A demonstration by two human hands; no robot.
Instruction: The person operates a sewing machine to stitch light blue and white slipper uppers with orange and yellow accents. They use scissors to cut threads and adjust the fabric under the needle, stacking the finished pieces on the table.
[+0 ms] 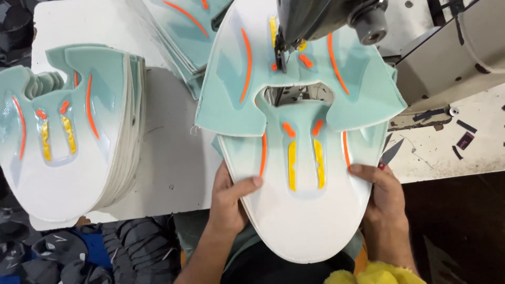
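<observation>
Left hand (227, 199): gripping shoe upper panel (305, 210) at its left edge.
Right hand (383, 193): gripping its right edge.
Sewing machine (321, 18): needle sitting over the panel's far end.

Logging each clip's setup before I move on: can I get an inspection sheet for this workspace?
Surface: white table, scuffed, with a worn grey stretch at right.
Job's things: two mint-and-white shoe upper pieces with orange and yellow strips; near piece held at both edges, far piece overlapping it under the sewing machine head.
Clutter: stack of matching pieces at left, another pile at top; scissors and dark scraps at right.
Hands: left hand grips the near piece's left edge, thumb on top; right hand grips its right edge.
Cables: nothing seen.
Surroundings: dark cloth heap lower left; yellow fuzzy thing at the bottom.
</observation>
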